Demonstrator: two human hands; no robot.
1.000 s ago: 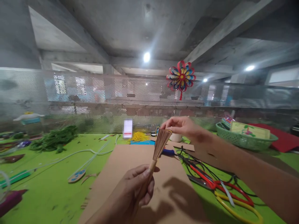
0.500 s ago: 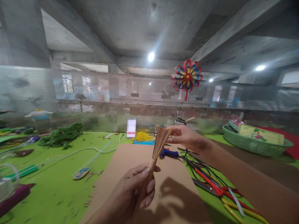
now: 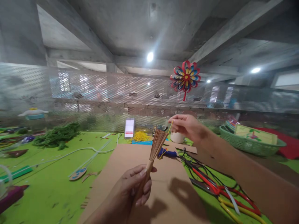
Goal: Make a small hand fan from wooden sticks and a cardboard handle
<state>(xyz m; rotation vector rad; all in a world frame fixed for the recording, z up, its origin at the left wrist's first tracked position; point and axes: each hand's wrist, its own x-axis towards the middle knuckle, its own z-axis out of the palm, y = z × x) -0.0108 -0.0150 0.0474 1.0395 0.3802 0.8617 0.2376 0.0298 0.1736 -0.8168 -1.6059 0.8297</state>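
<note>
My left hand is wrapped round the narrow handle of a brown ribbed piece, which spreads into a fan of thin strips above the fingers. It is held upright with a slight lean to the right. My right hand pinches a thin yellow string close to the fan's upper right edge. Part of the string runs down by that edge, but I cannot tell where it is fastened. Beneath both hands lies a brown cardboard sheet.
Behind the fan lies a blue-handled tool. Scissors with red handles, yellow handles and black cords are at the right. A green basket stands further back. Yellow string and green strands lie across the green table.
My right hand has lifted up and away from the fan's top edge, drawing the yellow string into view. The left hand keeps its hold. The whole view has shifted slightly.
</note>
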